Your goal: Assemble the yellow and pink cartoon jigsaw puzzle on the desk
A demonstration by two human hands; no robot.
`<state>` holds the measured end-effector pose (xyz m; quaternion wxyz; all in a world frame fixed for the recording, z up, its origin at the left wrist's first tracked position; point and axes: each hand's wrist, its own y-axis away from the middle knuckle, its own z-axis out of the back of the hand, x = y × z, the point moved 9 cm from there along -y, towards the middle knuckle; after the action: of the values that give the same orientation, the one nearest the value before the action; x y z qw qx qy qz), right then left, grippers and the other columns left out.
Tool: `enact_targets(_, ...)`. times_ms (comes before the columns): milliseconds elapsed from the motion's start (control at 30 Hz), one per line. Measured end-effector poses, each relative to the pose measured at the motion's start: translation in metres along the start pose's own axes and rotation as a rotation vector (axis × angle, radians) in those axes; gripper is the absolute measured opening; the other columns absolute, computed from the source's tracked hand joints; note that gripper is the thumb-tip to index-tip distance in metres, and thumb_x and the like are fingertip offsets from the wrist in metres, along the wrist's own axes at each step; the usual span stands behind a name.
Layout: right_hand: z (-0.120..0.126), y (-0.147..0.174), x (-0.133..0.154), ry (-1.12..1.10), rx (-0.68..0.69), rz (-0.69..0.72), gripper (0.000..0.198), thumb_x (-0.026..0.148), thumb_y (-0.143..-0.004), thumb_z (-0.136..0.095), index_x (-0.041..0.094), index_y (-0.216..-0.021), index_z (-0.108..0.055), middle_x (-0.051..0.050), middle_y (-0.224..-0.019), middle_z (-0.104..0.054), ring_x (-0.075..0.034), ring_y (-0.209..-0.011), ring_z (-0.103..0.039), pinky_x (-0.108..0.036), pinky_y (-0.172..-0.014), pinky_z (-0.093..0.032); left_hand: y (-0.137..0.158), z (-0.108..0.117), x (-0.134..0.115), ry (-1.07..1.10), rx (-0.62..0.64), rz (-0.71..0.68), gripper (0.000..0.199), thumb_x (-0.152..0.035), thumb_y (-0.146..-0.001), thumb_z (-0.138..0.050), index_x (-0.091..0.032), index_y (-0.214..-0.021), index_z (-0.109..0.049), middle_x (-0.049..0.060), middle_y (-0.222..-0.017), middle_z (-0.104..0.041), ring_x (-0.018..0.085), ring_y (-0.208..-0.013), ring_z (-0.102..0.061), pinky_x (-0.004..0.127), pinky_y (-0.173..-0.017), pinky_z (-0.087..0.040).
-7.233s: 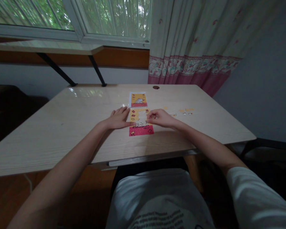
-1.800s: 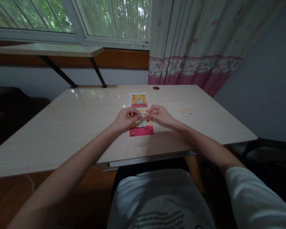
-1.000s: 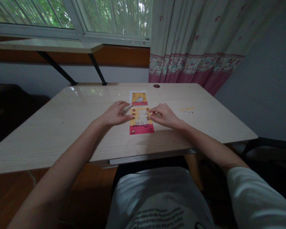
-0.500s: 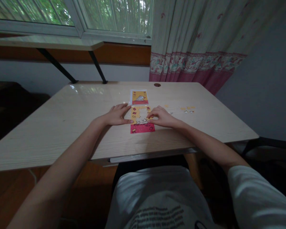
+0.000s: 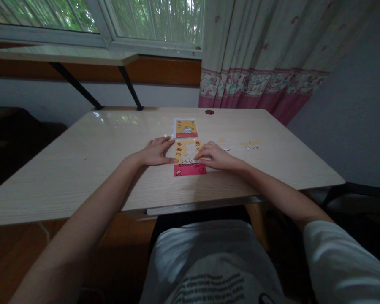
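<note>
A partly assembled jigsaw puzzle (image 5: 189, 170) lies flat on the desk, yellow above and red below, with a bare gap in its upper middle. My left hand (image 5: 157, 152) rests at the puzzle's left edge, fingers spread and thumb on its side. At the right of the gap, my right hand (image 5: 212, 155) is pinched low over a white area; its fingertips seem to press a puzzle piece, mostly hidden beneath them. Just behind the puzzle is a small reference picture (image 5: 186, 129) of a white cartoon animal on yellow and red.
Loose puzzle pieces (image 5: 252, 146) are scattered on the desk (image 5: 114, 177) right of my right hand. A raised shelf (image 5: 63, 55) on black legs stands at the back left. A round cable hole (image 5: 210, 112) is near the back edge, in front of the curtain (image 5: 256, 80).
Both hands stay at nearly the same places. My right fingertips shift only slightly over the puzzle, and the view has moved a little.
</note>
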<state>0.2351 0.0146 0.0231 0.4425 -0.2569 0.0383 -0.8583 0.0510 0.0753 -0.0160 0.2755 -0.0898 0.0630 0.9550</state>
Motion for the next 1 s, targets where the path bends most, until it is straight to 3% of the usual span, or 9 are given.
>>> enact_targets(467,-0.012,0.004,0.026,0.235,0.155,0.21,0.033,0.027,-0.103,-0.044,0.016,-0.114,-0.073,-0.011,-0.109,-0.075,-0.023,-0.099,-0.058,-0.04,-0.094,-0.041,-0.001,-0.003,0.002,-0.016,0.016,0.017,0.125,-0.097,-0.065,-0.042,-0.016,-0.159,-0.027,0.022,-0.163,-0.028,0.045,-0.148,-0.025,0.061,-0.117,-0.023)
enact_targets(667,-0.014,0.004,0.024,0.266,0.171,0.209,0.033,0.027,-0.103,-0.043,0.018,-0.114,-0.073,-0.01,-0.108,-0.076,-0.022,-0.099,-0.059,-0.038,-0.094,-0.041,-0.001,-0.003,0.002,-0.024,0.008,0.01,0.124,-0.096,-0.065,-0.042,-0.016,-0.159,-0.028,0.022,-0.163,-0.027,0.044,-0.148,-0.025,0.061,-0.117,-0.023)
enact_targets(1000,-0.003,0.003,0.017,0.059,0.124,0.092,0.03,0.029,-0.101,-0.048,0.017,-0.111,-0.074,-0.01,-0.109,-0.074,-0.023,-0.106,-0.053,-0.039,-0.098,-0.036,0.001,-0.002,0.0,-0.037,0.022,0.021,0.125,-0.098,-0.064,-0.039,-0.017,-0.159,-0.028,0.022,-0.163,-0.027,0.043,-0.149,-0.024,0.06,-0.117,-0.022)
